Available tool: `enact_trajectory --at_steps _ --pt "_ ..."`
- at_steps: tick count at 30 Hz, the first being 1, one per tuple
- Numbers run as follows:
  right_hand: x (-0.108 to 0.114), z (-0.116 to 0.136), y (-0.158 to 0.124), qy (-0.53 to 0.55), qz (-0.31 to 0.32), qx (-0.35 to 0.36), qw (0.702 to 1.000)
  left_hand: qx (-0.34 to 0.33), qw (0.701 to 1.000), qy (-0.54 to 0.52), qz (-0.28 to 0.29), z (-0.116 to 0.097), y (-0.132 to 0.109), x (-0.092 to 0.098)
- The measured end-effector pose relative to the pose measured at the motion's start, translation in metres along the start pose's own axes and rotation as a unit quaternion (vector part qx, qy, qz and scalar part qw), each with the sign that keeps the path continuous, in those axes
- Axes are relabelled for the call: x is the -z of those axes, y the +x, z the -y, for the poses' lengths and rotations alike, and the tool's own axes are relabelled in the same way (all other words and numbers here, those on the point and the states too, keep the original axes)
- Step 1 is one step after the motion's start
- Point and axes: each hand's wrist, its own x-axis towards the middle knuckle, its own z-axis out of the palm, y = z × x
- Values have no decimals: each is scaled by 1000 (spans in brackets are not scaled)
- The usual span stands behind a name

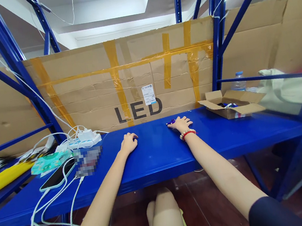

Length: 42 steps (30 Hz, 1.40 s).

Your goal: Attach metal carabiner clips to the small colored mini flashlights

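My left hand (129, 143) rests on the blue tabletop (156, 149), fingers loosely bent and a little apart, with nothing seen in it. Farther right, my right hand (181, 124) lies palm down with its fingers spread. A small shiny purple-blue object (171, 121) sits beside its thumb, partly hidden by the hand; I cannot make out its kind or whether the thumb touches it. A red and beaded bracelet (187, 134) circles my right wrist.
At the right stands an open cardboard box (232, 105) with small items inside, a plastic bottle (238, 81) behind it. On the left are a power strip (84, 140), white cables (67, 180), a phone (57, 176) and a teal packet (49, 162). Taped cardboard (89, 95) lines the back.
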Motion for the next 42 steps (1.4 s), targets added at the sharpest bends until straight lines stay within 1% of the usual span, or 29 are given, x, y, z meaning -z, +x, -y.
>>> enact_trajectory --at_steps 4,10,16,23,30,34,42 --pt "3 -4 5 18 2 -33 999 4 1000 5 2 -1 0 1" --pt "9 -7 -1 37 -14 2 999 3 1000 5 5 -1 0 1" --pt "10 -3 -9 42 -4 9 999 3 1000 1 1 -1 0 0" --pt "9 -1 -6 36 -1 19 999 2 1000 -4 2 0 0 0" --pt "21 5 -6 48 5 -8 999 4 1000 0 5 0 0 0" --pt "23 4 -5 70 -1 18 997 1 1000 0 -1 0 0 0" --pt "25 -10 -5 95 -22 68 993 2 1000 -7 -1 2 1 -1"
